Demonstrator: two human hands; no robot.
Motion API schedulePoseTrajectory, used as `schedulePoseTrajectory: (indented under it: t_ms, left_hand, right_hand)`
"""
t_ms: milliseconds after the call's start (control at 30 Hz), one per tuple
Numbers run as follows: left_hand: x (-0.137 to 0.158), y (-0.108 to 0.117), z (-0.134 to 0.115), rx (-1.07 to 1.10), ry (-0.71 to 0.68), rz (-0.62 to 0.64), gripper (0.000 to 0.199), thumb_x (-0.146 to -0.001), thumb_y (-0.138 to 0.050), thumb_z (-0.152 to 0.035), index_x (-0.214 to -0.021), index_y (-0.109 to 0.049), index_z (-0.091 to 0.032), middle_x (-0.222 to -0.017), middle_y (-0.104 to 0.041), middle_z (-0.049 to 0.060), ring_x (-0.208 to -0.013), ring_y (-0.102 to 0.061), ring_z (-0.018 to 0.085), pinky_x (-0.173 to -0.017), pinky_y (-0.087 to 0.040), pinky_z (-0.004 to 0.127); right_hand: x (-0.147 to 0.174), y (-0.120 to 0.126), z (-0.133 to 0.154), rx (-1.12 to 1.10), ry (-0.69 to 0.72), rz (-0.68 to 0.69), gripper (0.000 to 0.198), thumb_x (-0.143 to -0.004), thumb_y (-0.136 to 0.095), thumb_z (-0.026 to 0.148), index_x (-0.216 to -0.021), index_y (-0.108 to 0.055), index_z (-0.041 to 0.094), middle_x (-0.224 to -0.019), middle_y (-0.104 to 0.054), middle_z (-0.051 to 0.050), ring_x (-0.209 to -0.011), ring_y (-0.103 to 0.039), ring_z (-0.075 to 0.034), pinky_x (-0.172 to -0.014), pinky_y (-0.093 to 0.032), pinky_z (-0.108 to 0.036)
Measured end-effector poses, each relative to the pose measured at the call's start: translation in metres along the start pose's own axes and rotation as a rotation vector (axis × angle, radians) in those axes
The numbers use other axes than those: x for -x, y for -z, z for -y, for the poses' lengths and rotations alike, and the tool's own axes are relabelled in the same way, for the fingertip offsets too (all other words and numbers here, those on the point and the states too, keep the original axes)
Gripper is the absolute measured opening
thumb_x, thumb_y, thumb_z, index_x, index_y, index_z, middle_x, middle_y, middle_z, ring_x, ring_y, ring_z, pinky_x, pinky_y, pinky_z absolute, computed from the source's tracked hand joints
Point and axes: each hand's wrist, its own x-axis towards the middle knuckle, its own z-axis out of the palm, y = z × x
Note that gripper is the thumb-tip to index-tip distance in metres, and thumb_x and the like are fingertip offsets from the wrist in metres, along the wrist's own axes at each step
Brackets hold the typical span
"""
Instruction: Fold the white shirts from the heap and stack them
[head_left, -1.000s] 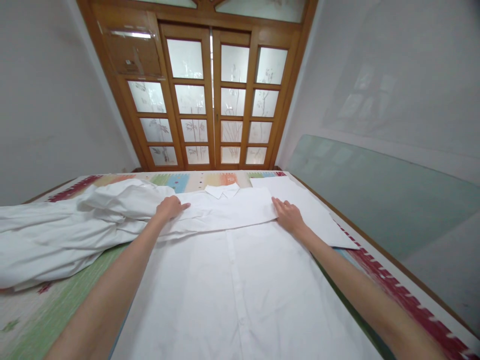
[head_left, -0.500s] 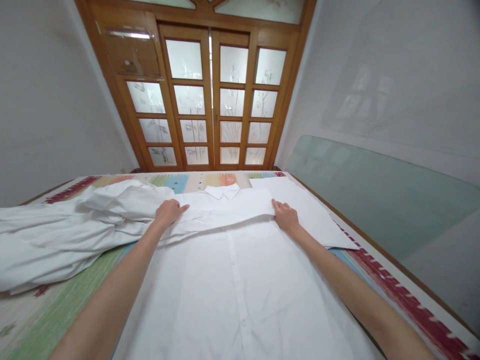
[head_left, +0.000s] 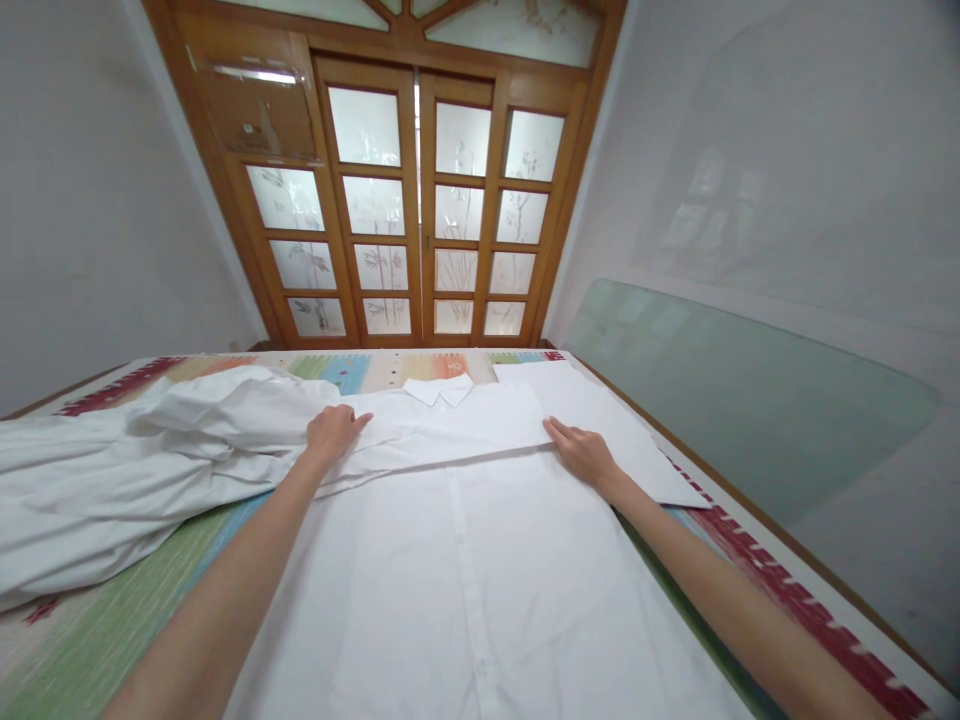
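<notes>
A white button-up shirt [head_left: 420, 590] lies spread front up, its collar [head_left: 439, 390] at the far end. One sleeve [head_left: 465, 430] is folded across the chest below the collar. Near the sleeve's shoulder side, my left hand [head_left: 334, 437] is closed on the cloth, thumb pointing right. At the sleeve's right end, my right hand [head_left: 581, 452] has its fingers together on the edge, pinching it; the thumb is mostly hidden.
To the left lies a crumpled heap of white cloth [head_left: 150, 470]. Flat folded white cloth [head_left: 622, 430] rests at the right. Beneath is a patterned bedspread [head_left: 135, 590]. A pale green panel [head_left: 735, 390] lines the right wall, and wooden glazed doors [head_left: 416, 220] stand behind.
The sleeve's right end has come down flatter on the shirt, and my right hand's fingers have straightened. My left hand keeps its place on the cloth. The view has shifted slightly.
</notes>
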Motion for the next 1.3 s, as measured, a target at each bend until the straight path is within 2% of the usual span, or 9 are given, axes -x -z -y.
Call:
schedulePoseTrajectory:
  t_ms: [133, 267, 367, 500, 733, 933, 1033, 1133, 1300]
  left_hand:
    - [0.001, -0.006, -0.001, -0.047, -0.018, 0.005, 0.053, -0.090, -0.038, -0.052, -0.097, -0.072, -0.013, -0.101, -0.070, 0.020, -0.099, -0.065, 0.034, -0.078, -0.048, 0.038]
    - [0.005, -0.012, -0.004, -0.115, -0.063, -0.036, 0.056, -0.094, -0.030, -0.047, -0.103, -0.071, -0.010, -0.101, -0.069, 0.022, -0.099, -0.065, 0.034, -0.079, -0.048, 0.039]
    - [0.009, -0.015, -0.005, -0.140, -0.089, -0.056, 0.057, -0.094, -0.027, -0.045, -0.105, -0.071, -0.010, -0.100, -0.069, 0.022, -0.098, -0.065, 0.034, -0.079, -0.047, 0.040]
    - [0.013, -0.016, -0.005, -0.142, -0.088, -0.053, 0.059, -0.095, -0.025, -0.046, -0.105, -0.070, -0.010, -0.098, -0.070, 0.021, -0.097, -0.065, 0.034, -0.078, -0.047, 0.039]
    - [0.016, -0.017, -0.003, -0.148, -0.088, -0.055, 0.056, -0.094, -0.025, -0.043, -0.107, -0.069, -0.011, -0.100, -0.070, 0.021, -0.097, -0.066, 0.033, -0.076, -0.047, 0.038]
    - [0.012, -0.015, -0.005, -0.095, -0.056, -0.014, 0.055, -0.093, -0.028, -0.044, -0.105, -0.070, -0.012, -0.102, -0.069, 0.022, -0.098, -0.065, 0.034, -0.077, -0.047, 0.039]
    - [0.010, -0.015, -0.005, -0.088, -0.052, -0.005, 0.056, -0.093, -0.027, -0.045, -0.103, -0.071, -0.012, -0.102, -0.070, 0.021, -0.099, -0.065, 0.034, -0.078, -0.047, 0.038]
    - [0.008, -0.014, -0.004, -0.101, -0.059, -0.011, 0.057, -0.094, -0.026, -0.046, -0.103, -0.070, -0.011, -0.101, -0.070, 0.021, -0.099, -0.065, 0.033, -0.078, -0.047, 0.038]
    - [0.000, -0.008, -0.006, -0.093, -0.057, -0.046, 0.057, -0.096, -0.025, -0.047, -0.101, -0.070, -0.012, -0.097, -0.070, 0.020, -0.096, -0.066, 0.032, -0.076, -0.047, 0.036]
  right_hand:
    - [0.013, 0.003, -0.007, -0.020, 0.082, -0.014, 0.039, -0.085, -0.046, 0.011, -0.118, -0.065, 0.015, -0.132, -0.060, -0.011, -0.115, -0.059, -0.025, -0.085, -0.052, -0.032]
    - [0.007, 0.011, 0.004, -0.048, 0.001, -0.090, 0.030, -0.084, -0.048, 0.016, -0.102, -0.071, 0.012, -0.126, -0.064, -0.014, -0.123, -0.053, -0.027, -0.098, -0.046, -0.035]
    - [-0.005, 0.014, 0.021, -0.108, -0.026, -0.118, 0.036, -0.091, -0.041, 0.019, -0.114, -0.067, 0.010, -0.128, -0.062, -0.015, -0.125, -0.052, -0.024, -0.106, -0.040, -0.034]
    - [-0.014, 0.005, 0.038, -0.151, -0.043, 0.025, 0.048, -0.097, -0.035, 0.031, -0.132, -0.053, 0.003, -0.141, -0.049, -0.021, -0.134, -0.043, -0.025, -0.110, -0.032, -0.036]
    - [-0.010, -0.014, 0.025, -0.145, -0.325, 0.150, 0.065, -0.099, -0.024, 0.047, -0.137, -0.046, -0.001, -0.146, -0.041, -0.027, -0.139, -0.032, -0.034, -0.107, -0.029, -0.051]
    - [-0.023, -0.009, 0.006, -0.286, -0.317, 0.086, 0.042, -0.098, -0.033, 0.036, -0.105, -0.066, 0.009, -0.122, -0.064, -0.019, -0.118, -0.054, -0.029, -0.097, -0.039, -0.038]
    - [-0.039, -0.008, 0.004, -0.469, -0.383, 0.004, 0.033, -0.095, -0.042, 0.030, -0.115, -0.059, 0.012, -0.107, -0.069, -0.012, -0.100, -0.062, -0.021, -0.087, -0.042, -0.028]
    - [-0.054, -0.010, 0.004, -0.602, -0.488, -0.005, 0.038, -0.094, -0.045, 0.032, -0.126, -0.049, 0.011, -0.095, -0.071, -0.008, -0.087, -0.065, -0.019, -0.075, -0.044, -0.026]
    - [-0.066, -0.014, 0.004, -0.534, -0.517, 0.038, 0.034, -0.094, -0.045, 0.026, -0.127, -0.046, 0.015, -0.095, -0.071, -0.009, -0.092, -0.065, -0.021, -0.074, -0.041, -0.026]
